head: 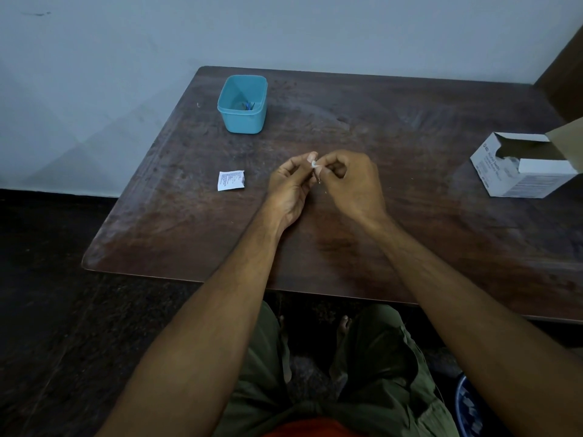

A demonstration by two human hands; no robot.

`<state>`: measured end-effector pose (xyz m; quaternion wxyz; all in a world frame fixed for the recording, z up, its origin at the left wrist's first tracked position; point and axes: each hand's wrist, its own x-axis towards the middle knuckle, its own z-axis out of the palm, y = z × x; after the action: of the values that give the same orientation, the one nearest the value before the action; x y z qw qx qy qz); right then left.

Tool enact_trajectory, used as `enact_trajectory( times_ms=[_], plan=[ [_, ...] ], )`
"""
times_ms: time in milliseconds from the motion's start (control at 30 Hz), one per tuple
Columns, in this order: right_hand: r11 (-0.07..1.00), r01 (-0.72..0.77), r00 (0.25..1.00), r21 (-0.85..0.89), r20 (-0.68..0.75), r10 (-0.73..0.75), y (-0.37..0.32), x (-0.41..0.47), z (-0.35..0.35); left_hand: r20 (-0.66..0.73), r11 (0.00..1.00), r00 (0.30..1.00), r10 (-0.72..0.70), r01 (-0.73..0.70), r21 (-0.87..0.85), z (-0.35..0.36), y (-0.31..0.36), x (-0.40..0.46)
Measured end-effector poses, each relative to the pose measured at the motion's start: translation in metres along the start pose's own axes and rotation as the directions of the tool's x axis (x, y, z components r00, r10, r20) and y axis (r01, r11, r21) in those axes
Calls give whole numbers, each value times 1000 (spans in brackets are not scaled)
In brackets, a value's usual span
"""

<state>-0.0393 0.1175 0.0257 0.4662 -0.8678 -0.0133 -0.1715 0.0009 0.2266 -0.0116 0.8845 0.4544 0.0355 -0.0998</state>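
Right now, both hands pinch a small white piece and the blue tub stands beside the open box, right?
No: the head view shows the blue tub far left, apart from the open box at right. The left hand and right hand do pinch the white piece.

My left hand [291,187] and right hand [350,181] cover most of the white scrap [315,164] they pinch, so I cannot tell what it is. The blue bits [248,105] in the far tub [243,121] are too small to make out, and the sachet [231,180] print is unreadable. The right edge cuts off the box [517,175].
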Motion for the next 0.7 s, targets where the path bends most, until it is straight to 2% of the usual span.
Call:
enact_trajectory(
  times_ms=[233, 467, 567, 700],
  plan=[
    [1000, -10, 1000, -9, -20, 10, 5, -20, 2, -3, 1000, 1000, 22, -22, 19, 2, 1, -1],
    [982, -141, 986, 127, -66, 150, 10, -17, 8, -48, 998, 999, 26, -24, 56, 7, 0, -3],
    [944, -219, 969, 246, -55, 239, 11, -17, 10, -63, 996, 997, 43, -37, 85, 7, -2, -4],
    [832, -324, 929, 451, -14, 369, 14, -17, 7, -26, 992, 999, 33, -29, 124, 6, -5, -6]
  ],
)
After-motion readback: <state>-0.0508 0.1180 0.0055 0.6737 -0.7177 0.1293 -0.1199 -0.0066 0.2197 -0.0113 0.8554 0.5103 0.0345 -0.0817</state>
